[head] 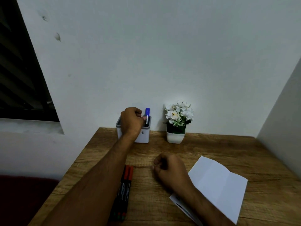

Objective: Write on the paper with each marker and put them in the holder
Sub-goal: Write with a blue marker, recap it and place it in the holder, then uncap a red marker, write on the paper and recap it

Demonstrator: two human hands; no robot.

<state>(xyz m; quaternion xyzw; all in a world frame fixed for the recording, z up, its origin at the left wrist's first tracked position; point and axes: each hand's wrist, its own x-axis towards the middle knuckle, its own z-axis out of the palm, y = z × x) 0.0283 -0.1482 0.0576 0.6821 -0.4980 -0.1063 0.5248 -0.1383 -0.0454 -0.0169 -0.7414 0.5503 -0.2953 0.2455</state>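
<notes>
Your left hand (132,120) reaches to the far side of the brown wood-grain surface (211,152), over the white square plastic holder with a grey rim (144,136) that stands against the pale wall. Its fingers are curled, and the thumb tip touches the blue-capped marker (147,115), which stands upright in the holder's right corner with its cap above the rim; whether you are pinching the marker or merely touching it cannot be told. Your right hand (169,170) rests on the surface nearer to you, fingers curled into a loose fist that holds nothing. Just right of it lies the folded white sheet of paper (216,185), your right forearm crossing its near left corner. Left of that hand, several dark-barrelled markers with orange-red ends (124,191) lie side by side, partly hidden under your left forearm. A small white pot of white artificial flowers (176,123) stands right of the holder.
</notes>
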